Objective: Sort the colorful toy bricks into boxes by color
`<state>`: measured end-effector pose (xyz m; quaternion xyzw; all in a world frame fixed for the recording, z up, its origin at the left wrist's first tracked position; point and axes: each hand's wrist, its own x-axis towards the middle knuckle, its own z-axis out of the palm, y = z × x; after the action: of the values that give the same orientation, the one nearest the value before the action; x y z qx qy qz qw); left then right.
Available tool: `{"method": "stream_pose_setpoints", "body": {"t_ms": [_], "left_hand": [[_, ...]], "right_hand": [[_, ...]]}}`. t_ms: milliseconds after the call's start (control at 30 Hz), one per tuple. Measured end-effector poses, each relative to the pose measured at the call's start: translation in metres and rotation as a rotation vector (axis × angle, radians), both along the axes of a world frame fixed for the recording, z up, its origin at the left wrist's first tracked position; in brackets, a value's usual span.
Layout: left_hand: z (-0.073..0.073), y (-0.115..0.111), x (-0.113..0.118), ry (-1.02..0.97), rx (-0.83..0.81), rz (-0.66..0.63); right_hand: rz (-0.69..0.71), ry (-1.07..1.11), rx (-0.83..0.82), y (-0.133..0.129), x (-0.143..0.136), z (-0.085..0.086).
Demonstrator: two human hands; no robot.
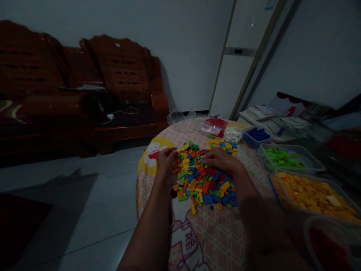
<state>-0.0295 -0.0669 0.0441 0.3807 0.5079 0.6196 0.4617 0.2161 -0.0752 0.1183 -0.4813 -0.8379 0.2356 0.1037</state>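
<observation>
Mixed bricks (201,171): our left hand (167,162) left, right hand (221,159) right; whether pinching, we can't discern; light touch advisable.

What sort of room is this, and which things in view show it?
Likely a home's living room: there's a carved wooden sofa, plus toy building bricks spread over a cartoon-print tablecloth.
</observation>
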Motion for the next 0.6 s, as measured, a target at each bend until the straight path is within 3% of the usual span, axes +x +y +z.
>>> {"method": "stream_pose_setpoints", "body": {"t_ms": [100, 233, 467, 600], "left_hand": [[-0.001, 0.001, 0.0, -0.009, -0.022, 0.019], [-0.001, 0.003, 0.0, -0.017, -0.054, 0.019], [-0.002, 0.003, -0.004, 0.02, 0.008, 0.084], [0.001, 0.005, -0.007, 0.014, -0.02, 0.122]], "right_hand": [[-0.09, -0.091, 0.121, 0.031, -0.018, -0.012], [-0.113, -0.187, 0.166, 0.06, -0.037, -0.029], [-0.06, -0.288, 0.155, 0.08, -0.056, -0.043], [-0.066, -0.219, 0.177, 0.084, -0.062, -0.047]]}}
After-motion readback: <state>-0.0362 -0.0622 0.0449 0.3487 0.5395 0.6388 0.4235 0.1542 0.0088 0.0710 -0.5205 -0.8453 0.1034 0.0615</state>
